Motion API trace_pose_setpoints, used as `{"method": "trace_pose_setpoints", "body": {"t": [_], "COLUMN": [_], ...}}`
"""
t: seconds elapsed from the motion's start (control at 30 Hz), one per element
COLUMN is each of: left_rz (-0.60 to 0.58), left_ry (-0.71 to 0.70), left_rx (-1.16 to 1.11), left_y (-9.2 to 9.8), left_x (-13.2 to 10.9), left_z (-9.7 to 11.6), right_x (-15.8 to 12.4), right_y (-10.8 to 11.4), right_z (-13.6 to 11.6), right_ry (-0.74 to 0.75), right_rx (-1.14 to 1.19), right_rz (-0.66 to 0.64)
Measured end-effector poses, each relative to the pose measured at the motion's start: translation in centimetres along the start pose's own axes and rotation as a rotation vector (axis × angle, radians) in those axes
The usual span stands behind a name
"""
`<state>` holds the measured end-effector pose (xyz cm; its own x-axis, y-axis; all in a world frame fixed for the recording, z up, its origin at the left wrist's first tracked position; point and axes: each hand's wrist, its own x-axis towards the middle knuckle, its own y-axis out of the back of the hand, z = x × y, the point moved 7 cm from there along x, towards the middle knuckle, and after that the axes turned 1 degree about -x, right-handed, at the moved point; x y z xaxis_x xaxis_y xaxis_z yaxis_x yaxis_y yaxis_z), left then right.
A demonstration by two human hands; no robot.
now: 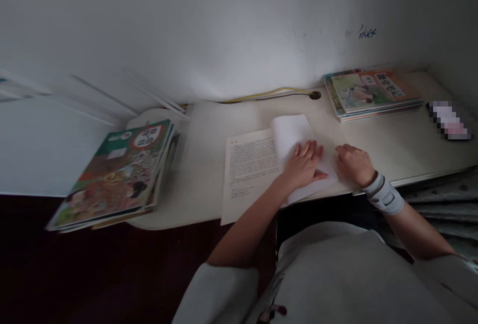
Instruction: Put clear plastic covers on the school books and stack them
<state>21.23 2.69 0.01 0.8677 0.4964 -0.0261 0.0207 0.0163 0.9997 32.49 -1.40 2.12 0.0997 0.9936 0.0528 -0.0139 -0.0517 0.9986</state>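
Note:
An open white book (254, 164) with printed text lies on the pale desk (392, 150) in front of me. My left hand (303, 164) lies flat with fingers stretched out on a curled-over white page (289, 132), pressing it down. My right hand (353, 163), with a grey wrist band, rests beside it on the book's right part, fingers curled under; what they hold, if anything, is hidden.
A stack of colourful picture books (119, 177) sits on the desk's left end, overhanging the edge. Another stack of books (371, 92) lies at the back right. A yellow cable (269, 94) runs along the wall to a hole in the desk. A blurred-out object (448, 121) is at far right.

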Motion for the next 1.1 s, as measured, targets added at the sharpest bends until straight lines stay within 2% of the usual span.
{"method": "trace_pose_setpoints", "body": {"t": [0.1,0.23,0.47,0.6,0.8,1.1], "left_rz": [-0.025,-0.086,-0.141,-0.138,-0.081,-0.059], "left_ry": [0.052,0.065,0.075,0.084,0.073,0.066], "left_rx": [-0.004,-0.040,-0.086,-0.109,-0.118,-0.191], "left_y": [-0.5,-1.2,-0.9,-1.5,-1.8,-1.5], "left_x": [-0.3,0.7,2.0,1.9,1.8,1.7], "left_z": [-0.1,0.7,1.2,0.5,0.4,0.6], "right_x": [-0.1,0.0,0.0,-0.6,-1.1,1.3], "right_y": [-0.7,-1.5,-1.8,-1.5,-1.1,-0.2], "right_z": [0.6,1.1,2.6,2.1,1.7,-0.4], "right_ry": [0.015,0.080,0.106,0.146,0.096,0.014], "right_rx": [0.079,0.223,0.421,0.307,0.156,-0.003], "right_rz": [-0.019,0.036,0.123,0.101,0.093,0.014]}}
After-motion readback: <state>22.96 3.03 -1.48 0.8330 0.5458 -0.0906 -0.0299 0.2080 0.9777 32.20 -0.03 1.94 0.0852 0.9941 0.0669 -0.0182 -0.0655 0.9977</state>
